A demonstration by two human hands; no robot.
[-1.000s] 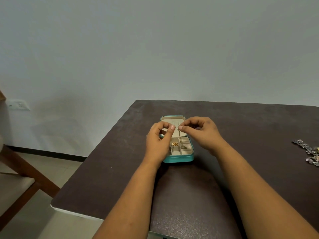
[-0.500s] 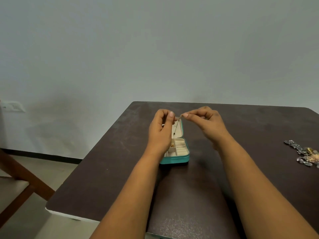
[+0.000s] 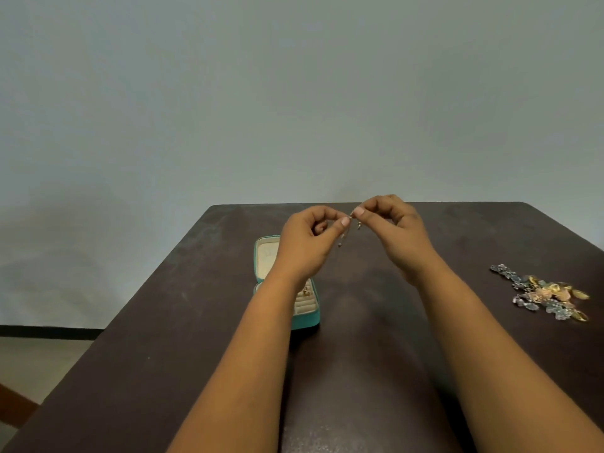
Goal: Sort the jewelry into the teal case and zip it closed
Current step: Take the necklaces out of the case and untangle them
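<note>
The teal case [image 3: 305,317] lies open on the table [image 3: 163,322], partly behind the left forearm. Above and beyond it, the left hand [image 3: 305,246] and right hand [image 3: 397,235] both pinch a thin chain [image 3: 347,229], apparently sorting it; next it needs lowering into a compartment.

— What's around, apart from the work itself?
— A dark brown table [image 3: 359,371] with rounded corners, pushed up to a plain grey-green wall [image 3: 294,93].
— And lower left?
— Pale floor [image 3: 39,358], a black skirting strip [image 3: 49,331] along the wall's foot, and a bit of brown wood [image 3: 14,407] (too little shows to say what).
</note>
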